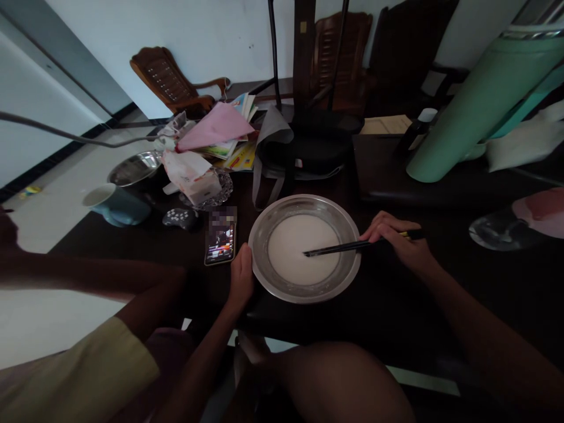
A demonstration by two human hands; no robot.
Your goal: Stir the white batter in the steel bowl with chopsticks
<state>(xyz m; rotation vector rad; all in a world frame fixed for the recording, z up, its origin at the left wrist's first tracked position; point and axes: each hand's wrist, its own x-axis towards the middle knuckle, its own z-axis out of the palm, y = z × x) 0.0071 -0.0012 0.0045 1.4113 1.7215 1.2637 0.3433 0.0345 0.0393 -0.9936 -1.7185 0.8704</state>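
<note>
A wide metal bowl (304, 294) stands on the dark table, holding a smooth white liquid (295, 247). My left hand (242, 273) grips the bowl's left rim, with part of its fingers hidden against the side. In my right hand (392, 235) are dark chopsticks (337, 248), held slanting over the right rim. Their tips reach the white liquid near the bowl's middle. Just left of the bowl, close to my left hand, lies a phone (220, 238) with its screen lit.
Another person's arm (88, 273) and yellowish sleeve (97, 370) are at the left. Behind the phone are a game controller (180, 218), a blue mug (117, 205) and a metal basin (136, 167). A dark bag (317, 147) lies beyond the bowl; a green flask (480, 106) stands right.
</note>
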